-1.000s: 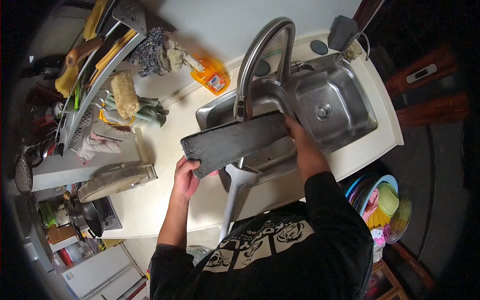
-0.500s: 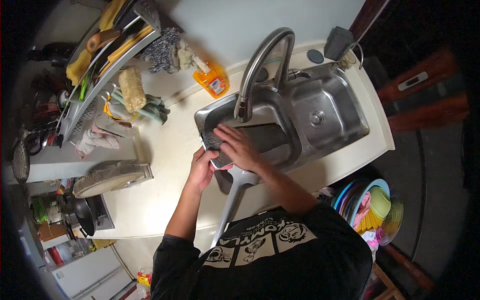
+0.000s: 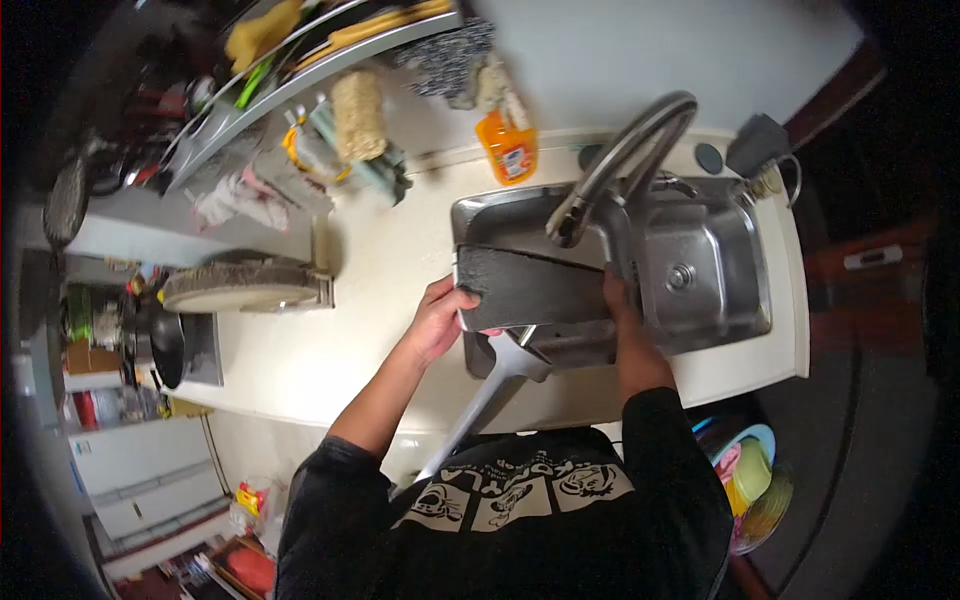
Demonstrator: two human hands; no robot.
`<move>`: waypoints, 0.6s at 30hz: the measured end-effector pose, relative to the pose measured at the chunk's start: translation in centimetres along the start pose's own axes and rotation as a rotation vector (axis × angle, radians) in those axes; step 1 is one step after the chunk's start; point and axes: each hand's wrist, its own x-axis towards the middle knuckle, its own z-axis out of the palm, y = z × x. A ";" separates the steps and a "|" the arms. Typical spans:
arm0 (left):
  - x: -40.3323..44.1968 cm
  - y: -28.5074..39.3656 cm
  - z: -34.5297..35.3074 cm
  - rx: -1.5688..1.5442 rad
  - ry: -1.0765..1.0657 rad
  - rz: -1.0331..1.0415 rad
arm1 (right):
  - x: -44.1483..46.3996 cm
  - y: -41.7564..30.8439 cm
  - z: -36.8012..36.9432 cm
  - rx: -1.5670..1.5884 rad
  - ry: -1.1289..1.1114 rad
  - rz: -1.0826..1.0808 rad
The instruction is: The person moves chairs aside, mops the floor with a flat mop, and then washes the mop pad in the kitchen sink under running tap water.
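Note:
A long dark grey flat piece [image 3: 535, 290] with a pale edge lies across the near side of the left sink basin [image 3: 500, 205]. Its left end is gripped by my left hand [image 3: 438, 318], with the thumb on top. My right hand [image 3: 622, 300] is at the other end, its fingers round the edge and partly in shadow. Below the piece, a grey-white handle with a broad head [image 3: 510, 362] rests over the sink's front edge. The curved faucet [image 3: 635, 145] arches above the basin, its spout just behind the piece.
An orange bottle [image 3: 510, 150] stands behind the sink. The right basin [image 3: 705, 280] has a drain. At the left are a utensil rack [image 3: 310, 75], a hanging loofah [image 3: 358, 115], cloths and a round board [image 3: 245, 288]. Basins are stacked at the lower right [image 3: 750, 465].
My right hand has left the piece's left end and is now at its right end. The piece is raised and more level. The view has shifted, with the sink further right.

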 end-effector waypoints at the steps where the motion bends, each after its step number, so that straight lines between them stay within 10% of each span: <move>1: 0.1 0.0 0.1 -0.020 -0.012 -0.011 | 0.4 0.8 0.2 -0.133 0.059 -0.089; 3: 0.4 0.3 -0.5 -0.035 -0.049 -0.017 | 2.0 2.5 0.2 -0.286 0.106 -0.218; 8: 0.4 3.7 -1.7 0.007 0.008 0.017 | 3.5 5.1 0.6 0.839 -0.092 0.285; 12: -0.1 5.0 -3.6 0.035 0.025 0.015 | -2.4 3.3 0.8 1.034 0.261 0.266; 18: -1.1 2.8 -4.4 0.276 -0.065 0.132 | -13.8 -0.8 5.5 0.990 -0.363 0.265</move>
